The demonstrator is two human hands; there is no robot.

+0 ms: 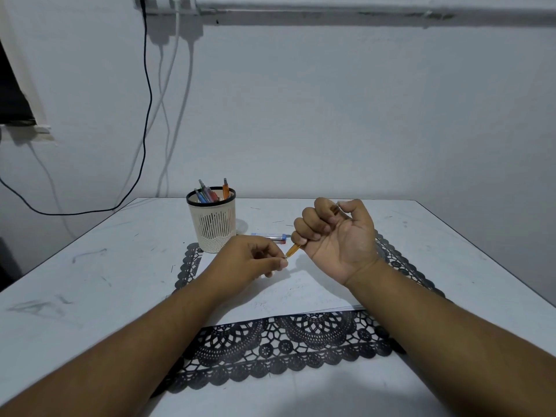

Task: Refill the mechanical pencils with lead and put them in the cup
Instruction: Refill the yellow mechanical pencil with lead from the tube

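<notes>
My right hand [335, 233] is closed in a fist around an orange mechanical pencil [293, 250], whose lower end sticks out toward the left. My left hand [255, 257] pinches that end between thumb and forefinger; what it pinches is too small to tell. A cream mesh cup [212, 227] with a black rim stands behind my left hand and holds several coloured pencils [210, 192]. A clear lead case [270, 236] lies flat on the table between the cup and my right hand.
A white paper sheet [285, 296] lies on a black lace placemat [285, 347] on the white table [90, 266]. Thin loose leads [278, 221] are scattered behind the hands. Cables [147, 115] hang down the wall at the back left.
</notes>
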